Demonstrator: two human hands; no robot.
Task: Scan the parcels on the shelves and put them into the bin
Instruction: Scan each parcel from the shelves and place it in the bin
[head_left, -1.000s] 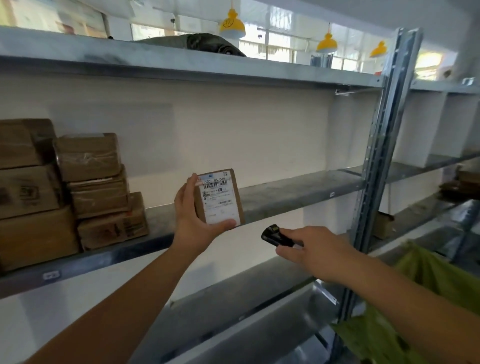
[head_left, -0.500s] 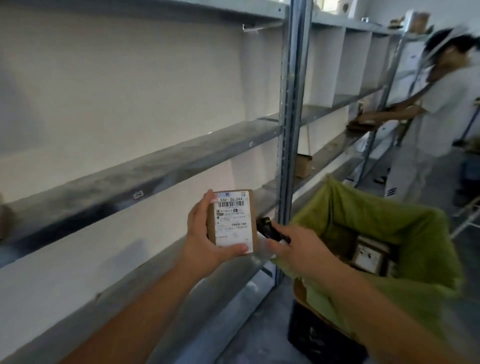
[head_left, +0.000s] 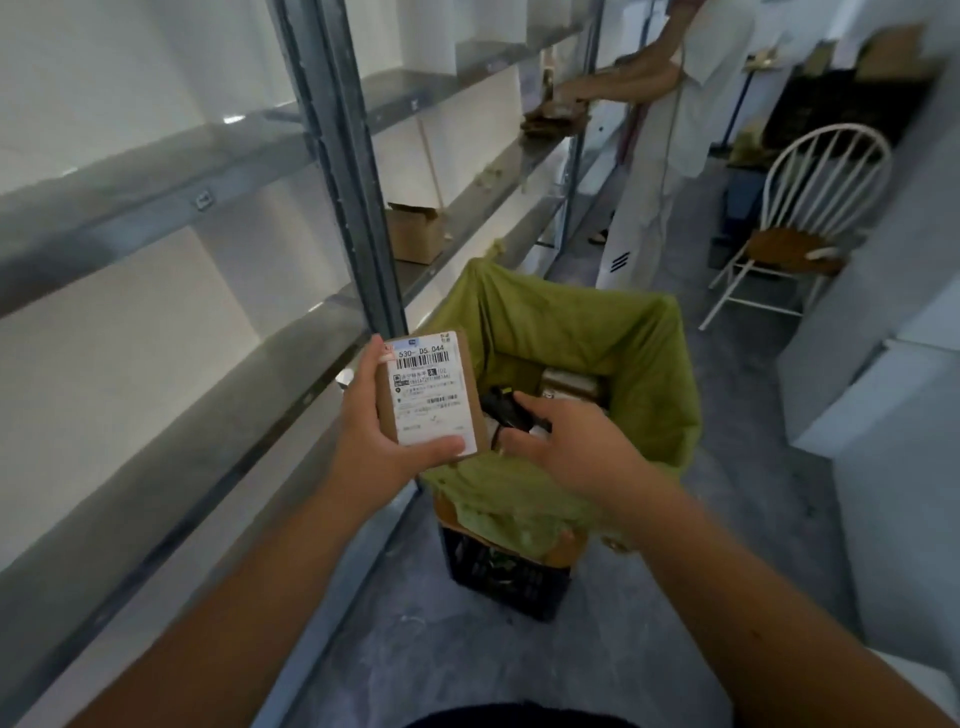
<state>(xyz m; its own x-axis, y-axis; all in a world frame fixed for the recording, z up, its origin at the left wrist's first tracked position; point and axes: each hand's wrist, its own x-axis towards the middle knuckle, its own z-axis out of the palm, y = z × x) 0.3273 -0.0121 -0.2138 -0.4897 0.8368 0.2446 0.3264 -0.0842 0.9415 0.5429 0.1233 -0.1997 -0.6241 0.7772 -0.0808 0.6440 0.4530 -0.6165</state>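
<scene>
The left hand (head_left: 376, 441) grips a small labelled parcel (head_left: 431, 395) upright above the green-lined bin (head_left: 649, 374). Just beside it, the right hand's (head_left: 576, 447) fingers curl around a black scanner (head_left: 506, 410).

One small parcel (head_left: 431, 395) with one white label, one black scanner (head_left: 506, 410), one green-lined bin (head_left: 644, 374) with at least one parcel inside, one open carton (head_left: 415, 234), one white chair (head_left: 800, 223), two hands
</scene>
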